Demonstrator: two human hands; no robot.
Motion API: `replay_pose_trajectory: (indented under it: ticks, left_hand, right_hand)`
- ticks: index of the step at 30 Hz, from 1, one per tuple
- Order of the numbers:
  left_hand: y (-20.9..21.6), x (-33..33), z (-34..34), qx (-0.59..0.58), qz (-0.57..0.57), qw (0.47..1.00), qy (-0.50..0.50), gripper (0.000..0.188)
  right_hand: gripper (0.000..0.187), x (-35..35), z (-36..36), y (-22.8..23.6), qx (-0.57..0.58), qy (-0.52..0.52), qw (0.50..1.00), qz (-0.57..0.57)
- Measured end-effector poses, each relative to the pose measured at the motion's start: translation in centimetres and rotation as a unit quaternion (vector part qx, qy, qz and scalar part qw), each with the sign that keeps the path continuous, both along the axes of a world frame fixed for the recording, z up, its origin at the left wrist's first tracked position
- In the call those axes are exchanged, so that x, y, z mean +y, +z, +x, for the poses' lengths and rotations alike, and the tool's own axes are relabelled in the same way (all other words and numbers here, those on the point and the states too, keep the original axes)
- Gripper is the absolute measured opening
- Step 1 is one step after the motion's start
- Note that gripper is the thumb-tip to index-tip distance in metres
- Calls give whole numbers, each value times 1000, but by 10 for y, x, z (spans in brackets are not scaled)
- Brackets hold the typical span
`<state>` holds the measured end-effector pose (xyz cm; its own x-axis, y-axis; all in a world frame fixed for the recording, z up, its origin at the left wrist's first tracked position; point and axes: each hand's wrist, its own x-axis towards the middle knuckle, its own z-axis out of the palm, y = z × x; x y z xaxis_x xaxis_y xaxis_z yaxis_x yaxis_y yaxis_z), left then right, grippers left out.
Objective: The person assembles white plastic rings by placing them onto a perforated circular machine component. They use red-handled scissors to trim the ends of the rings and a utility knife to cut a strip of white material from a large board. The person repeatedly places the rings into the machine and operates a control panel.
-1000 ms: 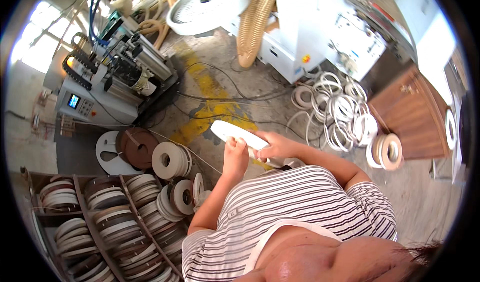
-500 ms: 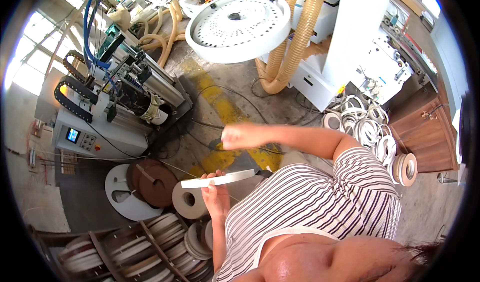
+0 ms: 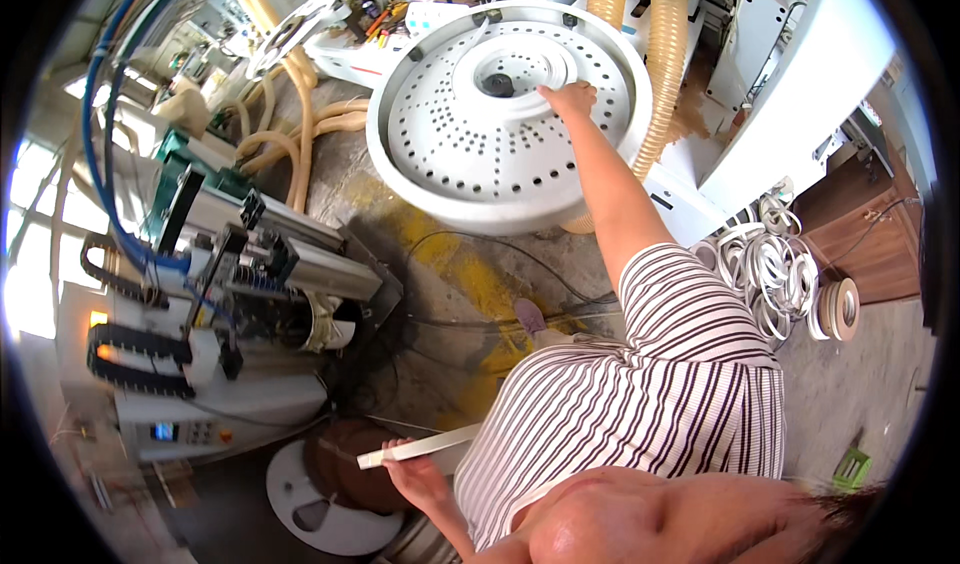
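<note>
My left hand [image 3: 420,476] is closed on the rim of a white flat roll [image 3: 425,447], seen edge-on close against my striped shirt. My right arm stretches far forward over a large white perforated disc [image 3: 430,159] with a raised rim. On the disc, around its black centre knob [image 3: 498,85], lies a white ring [image 3: 470,92] that looks like a small roll of banding. My right hand [image 3: 572,98] has its thumb and fingers at the ring's right edge and appears to grip it; the fingertips are partly hidden.
A grey machine [image 3: 260,394] with a small screen and cable chains stands left. Ribbed yellow hoses [image 3: 665,74] rise behind the disc. Coils of white banding [image 3: 765,269] lie right, by a brown cabinet [image 3: 860,234]. Brown and white discs [image 3: 330,524] sit lower left; cables cross the floor.
My right hand has gone from above the floor, closed, forward onto the disc. A white ring now shows around the knob. The disc appears nearer; the left-hand roll sits lower.
</note>
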<state>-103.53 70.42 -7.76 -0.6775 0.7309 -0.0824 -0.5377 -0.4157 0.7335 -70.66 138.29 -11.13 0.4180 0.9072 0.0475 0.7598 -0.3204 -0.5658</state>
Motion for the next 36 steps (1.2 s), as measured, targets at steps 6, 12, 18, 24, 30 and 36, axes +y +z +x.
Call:
replay_pose_trajectory:
  ticks: [6,12,18,24,30,36]
  left_hand:
    - [6,79,-114,4,-74,997,26,48]
    - [30,209,-193,80,-164,983,-11,57]
    - [38,371,-302,94,-69,973,-198,61]
    - [67,522,-377,86,-22,931,-353,65]
    - [102,671,-401,120,-17,883,-453,80]
    - [127,769,-417,108,28,857,-504,77]
  right_hand:
    - [47,61,7,16,52,-6,993,-107]
    - [66,98,-16,25,-141,18,980,-138]
    - [51,155,-21,25,-237,156,947,-153]
    - [43,196,-73,19,-319,127,922,-181]
    - [58,213,-143,18,-335,296,886,-121]
    - [54,129,-229,33,-69,424,903,-25]
